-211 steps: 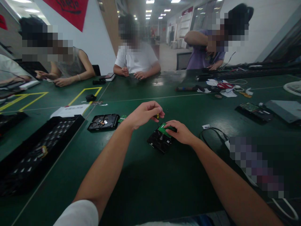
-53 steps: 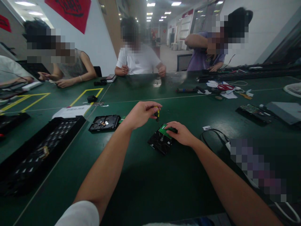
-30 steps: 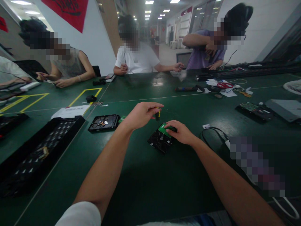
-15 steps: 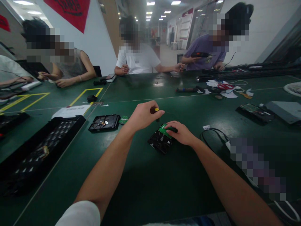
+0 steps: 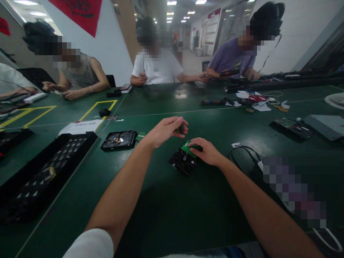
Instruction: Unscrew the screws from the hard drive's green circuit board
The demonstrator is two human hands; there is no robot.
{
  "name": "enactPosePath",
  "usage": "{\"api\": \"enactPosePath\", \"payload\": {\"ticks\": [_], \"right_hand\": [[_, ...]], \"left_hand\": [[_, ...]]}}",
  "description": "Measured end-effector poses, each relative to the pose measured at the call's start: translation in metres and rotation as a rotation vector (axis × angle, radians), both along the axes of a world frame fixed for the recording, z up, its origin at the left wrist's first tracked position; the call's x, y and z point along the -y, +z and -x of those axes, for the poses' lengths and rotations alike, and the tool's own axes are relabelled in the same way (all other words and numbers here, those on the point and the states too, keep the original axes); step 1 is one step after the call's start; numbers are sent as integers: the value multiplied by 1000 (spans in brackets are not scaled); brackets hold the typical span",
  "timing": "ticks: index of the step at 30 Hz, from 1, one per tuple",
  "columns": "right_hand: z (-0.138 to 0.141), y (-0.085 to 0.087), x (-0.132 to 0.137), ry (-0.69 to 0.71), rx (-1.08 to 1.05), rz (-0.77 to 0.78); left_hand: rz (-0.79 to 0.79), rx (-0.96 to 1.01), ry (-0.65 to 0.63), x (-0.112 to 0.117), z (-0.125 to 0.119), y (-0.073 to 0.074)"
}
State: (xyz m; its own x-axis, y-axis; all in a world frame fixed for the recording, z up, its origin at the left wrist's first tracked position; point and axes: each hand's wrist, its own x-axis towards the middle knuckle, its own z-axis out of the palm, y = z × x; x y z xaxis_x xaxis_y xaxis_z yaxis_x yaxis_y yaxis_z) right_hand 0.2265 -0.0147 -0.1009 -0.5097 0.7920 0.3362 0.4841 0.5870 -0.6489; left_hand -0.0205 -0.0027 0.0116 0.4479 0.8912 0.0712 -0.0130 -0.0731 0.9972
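Observation:
A black hard drive [image 5: 182, 163] with a green circuit board [image 5: 187, 148] on its upper part lies at an angle on the table before me. My right hand [image 5: 205, 151] grips its right side, fingertips over the board. Just above and left of the drive, my left hand [image 5: 172, 129] is closed round a small screwdriver [image 5: 181, 129], most of it hidden by the fingers. Left of that hand are a second hard drive [image 5: 119, 139] and a small green circuit board [image 5: 141, 136].
A long black tray [image 5: 77, 143] with a few parts in it stands at the left. Another drive [image 5: 291, 128] and a grey box [image 5: 326, 126] sit at the right, beyond a cable [image 5: 248, 147]. Several people work across the table [image 5: 161, 215].
My left hand has turned, its fingers now wrapped so that the screwdriver's yellow end no longer shows. My right hand and the drive have stayed put.

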Motion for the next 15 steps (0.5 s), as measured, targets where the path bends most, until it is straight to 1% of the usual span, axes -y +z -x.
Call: {"api": "enactPosePath", "payload": {"ticks": [3,6,8,12,15], "right_hand": [[-1,0,0,-5,14,5],[-1,0,-1,-7,28,6],[-1,0,-1,0,28,3],[-1,0,0,-2,20,-4],[0,0,0,3,17,-10]], "left_hand": [[76,72,4,0,1,2],[60,24,17,2,3,5],[0,-68,22,3,4,7],[-176,-243,60,5,6,10],[-222,-291,1,6,4,10]]}}
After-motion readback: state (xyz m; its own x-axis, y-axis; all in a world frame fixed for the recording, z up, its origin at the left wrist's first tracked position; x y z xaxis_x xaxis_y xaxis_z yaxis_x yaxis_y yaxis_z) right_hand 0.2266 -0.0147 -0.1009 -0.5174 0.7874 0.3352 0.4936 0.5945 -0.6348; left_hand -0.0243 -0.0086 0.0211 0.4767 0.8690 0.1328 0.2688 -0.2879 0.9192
